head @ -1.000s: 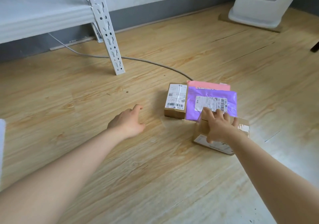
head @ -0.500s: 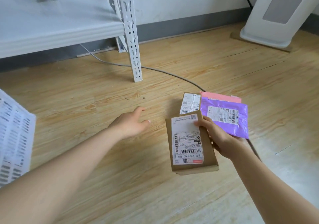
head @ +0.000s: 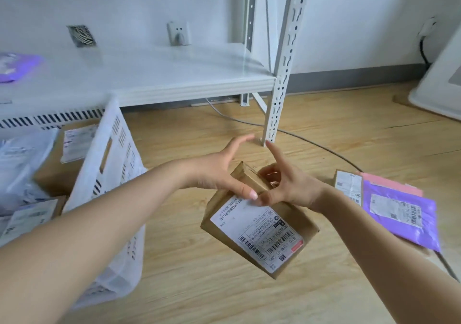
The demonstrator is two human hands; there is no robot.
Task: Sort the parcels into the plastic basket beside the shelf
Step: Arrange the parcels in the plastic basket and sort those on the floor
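From my head camera, I am holding the box (head: 259, 221) above the floor (head: 224, 293) between both hands, my left hand (head: 219, 171) pinching its top edge with the thumb, my right hand (head: 287, 183) gripping its upper corner, index finger sticking out. The basket (head: 107, 164) is sitting at my left, parcels inside. With such a shallow pinch, the tilted box may be slipping before reaching it

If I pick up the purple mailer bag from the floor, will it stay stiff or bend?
The purple mailer bag is probably floppy: it is thin plastic film with wrinkles around its label. It lies nearly flat over the pink parcel, so it is likely light. The glossy film may slip in the fingers.
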